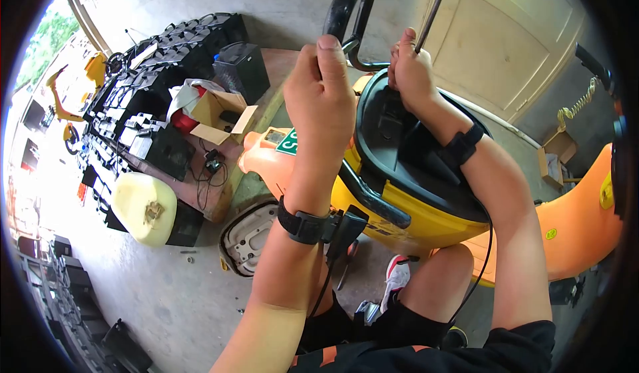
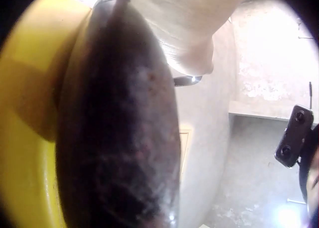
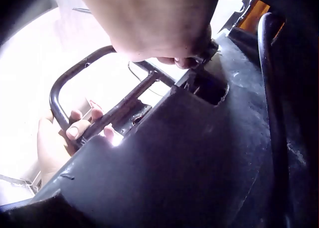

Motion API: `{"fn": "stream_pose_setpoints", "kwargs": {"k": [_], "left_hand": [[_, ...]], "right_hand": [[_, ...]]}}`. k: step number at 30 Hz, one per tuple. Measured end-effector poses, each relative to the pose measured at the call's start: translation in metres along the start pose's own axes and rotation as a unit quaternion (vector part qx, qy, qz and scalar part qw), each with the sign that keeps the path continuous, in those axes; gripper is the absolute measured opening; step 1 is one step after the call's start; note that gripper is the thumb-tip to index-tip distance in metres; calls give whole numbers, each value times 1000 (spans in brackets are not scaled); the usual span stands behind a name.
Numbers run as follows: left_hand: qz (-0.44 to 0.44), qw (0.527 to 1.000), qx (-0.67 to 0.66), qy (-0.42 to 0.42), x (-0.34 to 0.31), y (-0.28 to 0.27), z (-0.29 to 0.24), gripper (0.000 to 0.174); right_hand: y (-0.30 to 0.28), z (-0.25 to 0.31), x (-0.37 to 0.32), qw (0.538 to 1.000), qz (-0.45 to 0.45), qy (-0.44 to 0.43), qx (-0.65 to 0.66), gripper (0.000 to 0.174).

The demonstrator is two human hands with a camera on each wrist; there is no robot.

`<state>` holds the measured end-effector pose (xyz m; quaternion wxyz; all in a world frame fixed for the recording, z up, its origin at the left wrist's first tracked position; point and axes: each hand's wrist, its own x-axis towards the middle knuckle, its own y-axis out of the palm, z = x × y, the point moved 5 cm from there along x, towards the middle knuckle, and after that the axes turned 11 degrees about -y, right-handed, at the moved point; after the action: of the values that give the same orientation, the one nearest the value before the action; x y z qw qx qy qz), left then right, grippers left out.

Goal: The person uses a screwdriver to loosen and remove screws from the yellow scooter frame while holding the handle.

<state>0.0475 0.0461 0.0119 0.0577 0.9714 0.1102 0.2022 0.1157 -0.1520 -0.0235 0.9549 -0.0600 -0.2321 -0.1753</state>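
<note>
My left hand [image 1: 323, 100] grips the black tubular rack [image 1: 341, 15] at the tail of a yellow and orange scooter [image 1: 426, 223]. In the right wrist view its fingers [image 3: 76, 131] curl round the tube from below. My right hand [image 1: 414, 73] is closed round a thin dark rod [image 1: 432, 13] that slants up out of the fist. In the right wrist view that hand's fingertips sit beside a square opening in the black plastic storage tub [image 3: 174, 153], where the rack meets it. The rod's lower end is hidden by the hand. A black side grab bar [image 2: 119, 118] fills the left wrist view.
Rows of black batteries [image 1: 150, 80] and an open cardboard box [image 1: 223, 117] stand at the left. A pale seat [image 1: 143, 206] and an upturned seat base [image 1: 249, 240] lie nearby. Another orange scooter part [image 1: 579, 226] is at the right, before a cream door [image 1: 499, 40].
</note>
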Motion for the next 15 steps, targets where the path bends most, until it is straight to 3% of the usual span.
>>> {"fn": "stream_pose_setpoints", "kwargs": {"k": [2, 4, 8, 10, 11, 12, 15], "left_hand": [[-3, 1000, 6, 2, 0, 0, 0, 49], [-15, 1000, 13, 15, -1, 1, -1, 53], [-14, 1000, -1, 13, -2, 3, -5, 55], [-12, 1000, 10, 9, -2, 3, -4, 56], [-12, 1000, 2, 13, -1, 4, -3, 56], [-11, 1000, -7, 16, -1, 4, -2, 56], [-5, 1000, 1, 15, -1, 3, -3, 56]], "right_hand": [[-1, -4, 3, 1000, -26, -4, -14, 59], [-7, -9, 8, 995, -61, -17, -76, 69], [-12, -11, 8, 983, -125, 16, -136, 67], [-6, -5, 5, 996, -87, 32, -13, 64], [-6, -2, 1, 997, -19, 62, 50, 56], [-8, 2, 1, 997, -19, 63, 52, 56], [-1, 14, -3, 986, 107, 91, 90, 37]]}}
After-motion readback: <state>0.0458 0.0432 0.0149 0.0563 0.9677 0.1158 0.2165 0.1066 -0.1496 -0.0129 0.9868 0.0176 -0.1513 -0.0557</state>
